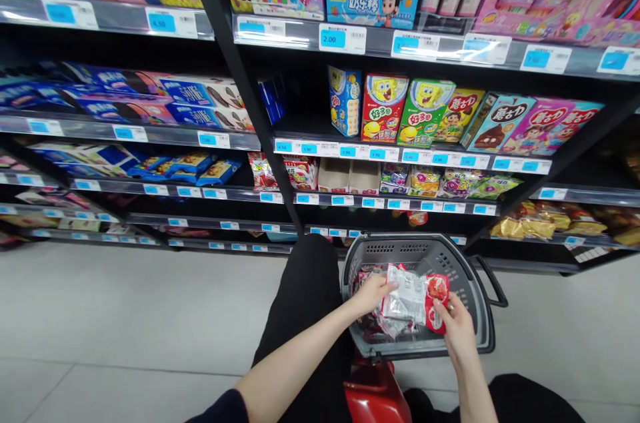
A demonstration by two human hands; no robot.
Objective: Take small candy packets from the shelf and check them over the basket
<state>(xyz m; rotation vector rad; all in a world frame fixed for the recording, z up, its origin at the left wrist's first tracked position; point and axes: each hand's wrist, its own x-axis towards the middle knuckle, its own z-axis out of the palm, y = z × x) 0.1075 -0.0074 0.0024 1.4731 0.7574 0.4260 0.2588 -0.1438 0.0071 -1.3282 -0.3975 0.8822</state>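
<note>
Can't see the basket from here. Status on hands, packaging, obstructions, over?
Left hand gripping silver-and-red packaging. Right hand at its red end. Held over gray basket, more packets beneath. Nothing visibly blocking.

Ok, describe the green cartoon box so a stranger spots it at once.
From the grey basket, look up to the dark shelf of upright boxes. The green box stands between a red box and a yellow box. The red one has a similar yellow cartoon face, but the green front sets this one apart.
</note>
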